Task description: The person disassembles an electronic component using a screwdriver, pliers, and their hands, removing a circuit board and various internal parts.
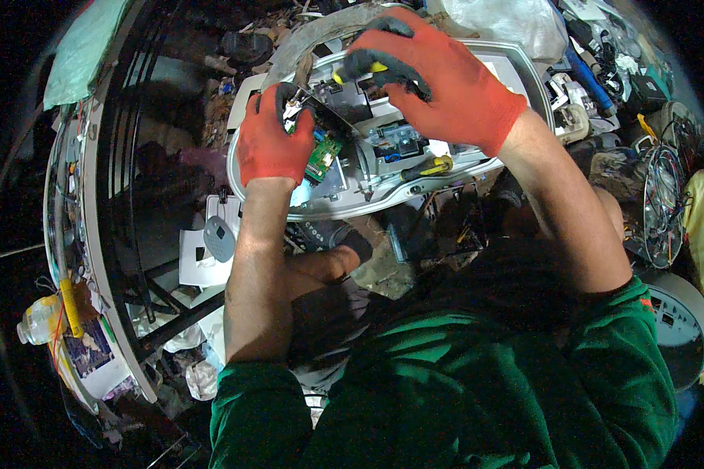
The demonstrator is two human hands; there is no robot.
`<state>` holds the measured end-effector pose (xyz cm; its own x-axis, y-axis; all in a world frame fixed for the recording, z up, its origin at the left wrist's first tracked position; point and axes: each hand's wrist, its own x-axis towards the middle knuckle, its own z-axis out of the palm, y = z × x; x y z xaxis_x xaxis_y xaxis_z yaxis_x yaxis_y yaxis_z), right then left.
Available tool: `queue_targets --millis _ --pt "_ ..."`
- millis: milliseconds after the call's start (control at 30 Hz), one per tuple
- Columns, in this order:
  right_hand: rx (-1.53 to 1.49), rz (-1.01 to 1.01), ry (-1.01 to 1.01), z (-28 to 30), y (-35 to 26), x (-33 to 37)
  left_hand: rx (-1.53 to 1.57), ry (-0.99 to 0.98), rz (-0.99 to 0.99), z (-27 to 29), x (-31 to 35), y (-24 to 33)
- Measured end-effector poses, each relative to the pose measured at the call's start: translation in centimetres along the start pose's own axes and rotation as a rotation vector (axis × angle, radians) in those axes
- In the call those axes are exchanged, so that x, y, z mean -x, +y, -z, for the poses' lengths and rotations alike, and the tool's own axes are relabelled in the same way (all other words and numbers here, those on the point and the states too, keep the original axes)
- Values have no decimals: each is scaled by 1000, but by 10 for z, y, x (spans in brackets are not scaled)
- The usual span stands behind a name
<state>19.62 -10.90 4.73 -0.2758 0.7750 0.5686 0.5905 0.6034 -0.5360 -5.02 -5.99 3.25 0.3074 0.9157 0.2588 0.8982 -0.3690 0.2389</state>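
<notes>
Both my hands wear red work gloves with dark palms and fingertips. My left hand (275, 141) is closed at the left side of a white plastic casing (383, 202), its thumb and fingers around a small metal-and-white part (293, 105). A green circuit board (323, 159) shows beside that palm; how it joins the part is hidden. Above the casing, my right hand (438, 82) curls around a yellow-and-black handled tool (378, 67), whose working end I cannot make out. A second yellow-and-black handled tool (434, 166) lies across the casing's near side. Dark modules (399, 142) sit inside the casing.
To the left runs a metal frame (105, 219) with a plastic bottle (41, 320) beyond it. Cables (665, 199) lie in a tangle on the right, above a round grey-rimmed device (677, 324). A translucent plastic bag (508, 23) and mixed scrap surround the casing's far side.
</notes>
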Motion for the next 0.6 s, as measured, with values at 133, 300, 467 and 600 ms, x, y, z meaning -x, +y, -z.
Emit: queue_targets --millis 133,300,467,600 --pt "7 -57 53 -5 -4 -6 11 -2 -35 0 2 1" --pt "82 -183 7 -7 -2 1 -67 6 -36 -5 2 -5" --pt "-133 -125 -179 4 3 -2 -135 0 -78 -6 2 -13" --pt "-63 45 24 -4 2 -2 -134 -73 -63 -2 -2 -3"
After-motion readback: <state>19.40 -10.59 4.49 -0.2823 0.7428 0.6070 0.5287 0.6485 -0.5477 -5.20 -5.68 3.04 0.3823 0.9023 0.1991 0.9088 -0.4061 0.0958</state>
